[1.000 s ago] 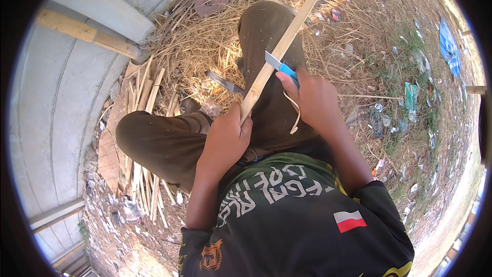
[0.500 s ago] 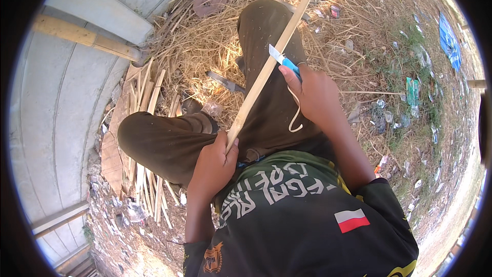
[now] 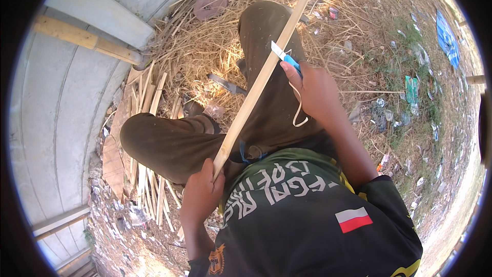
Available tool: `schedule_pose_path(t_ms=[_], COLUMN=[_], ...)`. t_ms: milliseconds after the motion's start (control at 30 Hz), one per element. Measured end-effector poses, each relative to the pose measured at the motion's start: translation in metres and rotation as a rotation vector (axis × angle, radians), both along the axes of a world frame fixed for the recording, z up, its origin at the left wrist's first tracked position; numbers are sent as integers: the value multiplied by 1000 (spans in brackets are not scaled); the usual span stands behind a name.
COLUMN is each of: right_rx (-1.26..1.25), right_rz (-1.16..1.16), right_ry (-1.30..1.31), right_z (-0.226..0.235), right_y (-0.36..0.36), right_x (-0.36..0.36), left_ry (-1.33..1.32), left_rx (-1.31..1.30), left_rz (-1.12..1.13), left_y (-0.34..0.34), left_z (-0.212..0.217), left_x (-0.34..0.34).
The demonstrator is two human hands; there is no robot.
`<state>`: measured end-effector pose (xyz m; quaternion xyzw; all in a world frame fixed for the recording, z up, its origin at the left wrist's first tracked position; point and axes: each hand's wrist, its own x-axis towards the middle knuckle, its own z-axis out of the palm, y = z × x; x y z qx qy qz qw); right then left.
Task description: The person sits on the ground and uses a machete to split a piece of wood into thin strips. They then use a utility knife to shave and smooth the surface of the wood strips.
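A long pale strip of split bamboo or wood point(image 3: 259, 84) slants across my lap, from my left hip up past my raised knee. My left hand point(image 3: 203, 189) is closed round its near end. Closed on the blue handle of a utility knife point(image 3: 290, 62), my right hand point(image 3: 316, 91) holds the blade against the strip over my right thigh. A thin curled shaving point(image 3: 299, 115) hangs beside that hand. My trousered legs point(image 3: 177, 141) are folded under the strip.
Straw-like shavings point(image 3: 205, 46) cover the ground ahead. A serrated blade point(image 3: 225, 83) lies by my legs. To the left are a bundle of pale strips point(image 3: 148, 190), brown cardboard point(image 3: 113, 166) and a grey panelled wall point(image 3: 46, 107). Litter and a blue plastic sheet point(image 3: 448, 41) lie right.
My left hand has drawn the strip's near end down and left, toward my body. The knife blade stays at the strip in almost the same place.
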<state>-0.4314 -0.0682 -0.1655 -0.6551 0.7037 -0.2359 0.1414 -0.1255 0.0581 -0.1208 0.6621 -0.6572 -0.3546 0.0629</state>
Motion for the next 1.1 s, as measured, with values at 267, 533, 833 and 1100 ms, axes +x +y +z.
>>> schedule_pose_path(t_ms=[267, 533, 833, 1100], right_rx=[64, 23, 37, 0], right_rz=[-8, -15, -68, -70], right_ry=[-19, -6, -46, -40], right_z=[8, 3, 7, 2], right_y=[1, 0, 1, -2], right_x=[2, 3, 6, 7], left_ry=[-151, -259, -224, -237], left_rx=[-55, 110, 189, 187], left_rz=[0, 80, 102, 123], left_y=[37, 56, 78, 76], left_z=[19, 54, 68, 69], left_x=[32, 60, 96, 110])
